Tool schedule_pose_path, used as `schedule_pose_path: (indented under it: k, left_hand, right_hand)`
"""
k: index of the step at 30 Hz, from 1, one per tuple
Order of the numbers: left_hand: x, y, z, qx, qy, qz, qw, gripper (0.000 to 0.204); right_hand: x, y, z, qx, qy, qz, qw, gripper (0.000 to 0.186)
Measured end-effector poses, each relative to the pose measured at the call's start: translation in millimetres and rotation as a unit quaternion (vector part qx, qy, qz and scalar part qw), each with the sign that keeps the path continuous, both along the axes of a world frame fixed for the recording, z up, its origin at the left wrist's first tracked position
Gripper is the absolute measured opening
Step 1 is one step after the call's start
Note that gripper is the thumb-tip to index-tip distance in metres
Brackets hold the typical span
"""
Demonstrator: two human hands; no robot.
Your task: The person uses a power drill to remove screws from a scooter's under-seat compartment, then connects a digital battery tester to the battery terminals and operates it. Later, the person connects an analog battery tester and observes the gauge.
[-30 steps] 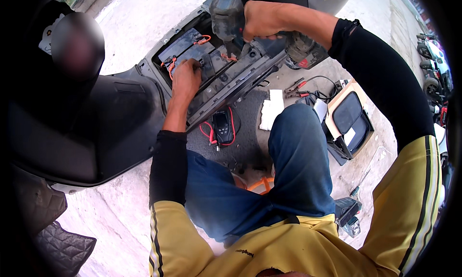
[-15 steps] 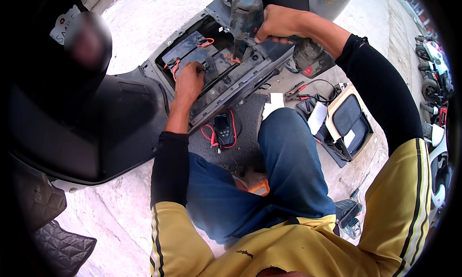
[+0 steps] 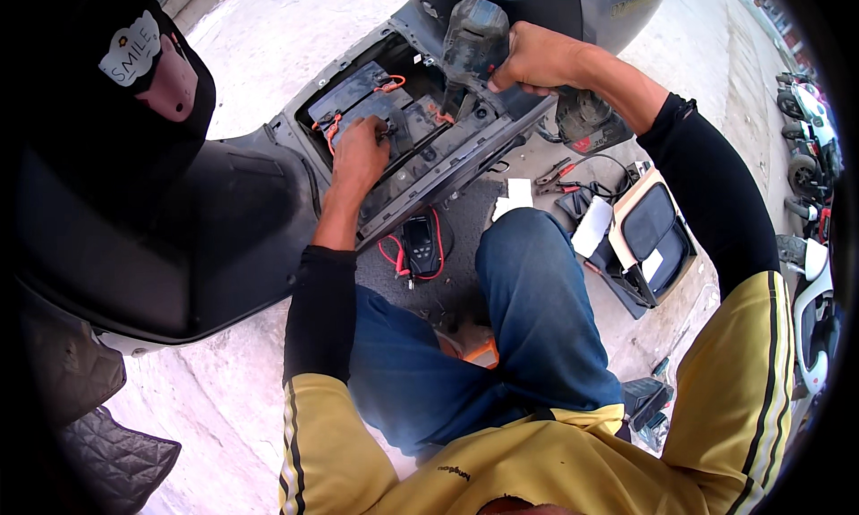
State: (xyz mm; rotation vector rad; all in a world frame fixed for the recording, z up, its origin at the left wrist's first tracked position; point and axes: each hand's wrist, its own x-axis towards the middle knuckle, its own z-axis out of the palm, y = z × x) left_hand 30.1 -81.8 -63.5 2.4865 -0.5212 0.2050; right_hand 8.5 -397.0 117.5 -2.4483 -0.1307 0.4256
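My right hand grips the handle of a dark cordless power driver. The tool's nose points down into the opened floor compartment of a scooter, beside an orange wire end at the battery terminals. Large dark batteries fill that compartment, with orange cables joined to them. Over the near battery, my left hand has its fingers bent and drawn together at a small dark part; what they hold is partly hidden. Whether the driver's tip touches a screw is too small to tell.
A handheld tester with red leads lies on a dark mat by my knees. To its right are clamp leads, white papers and an opened case. The scooter's black seat is at left; parked scooters line the far right.
The view has shifted slightly. Both hands keep their places at the battery compartment, and the driver stays in my right hand, pointing down.
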Motion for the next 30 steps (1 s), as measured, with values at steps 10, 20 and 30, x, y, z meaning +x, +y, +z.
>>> schedule_pose_path:
  k: [10,20,30]
  left_hand:
    - [2.7,1.3,2.1,-0.003,-0.003,-0.039,0.999,0.034]
    - [7.4,10.0,5.0,-0.031,0.077,-0.059,0.995,0.041]
    - [2.4,0.5,13.0,0.013,0.103,-0.007,0.995,0.021]
  right_hand:
    - [6.6,8.0,12.5,0.002,0.017,-0.012,1.0,0.031]
    - [-23.5,-21.3,-18.6,0.094,0.037,-0.085,0.991,0.031]
    - [-45.6,-40.8,-41.0,0.19,0.041,-0.143,0.97,0.026]
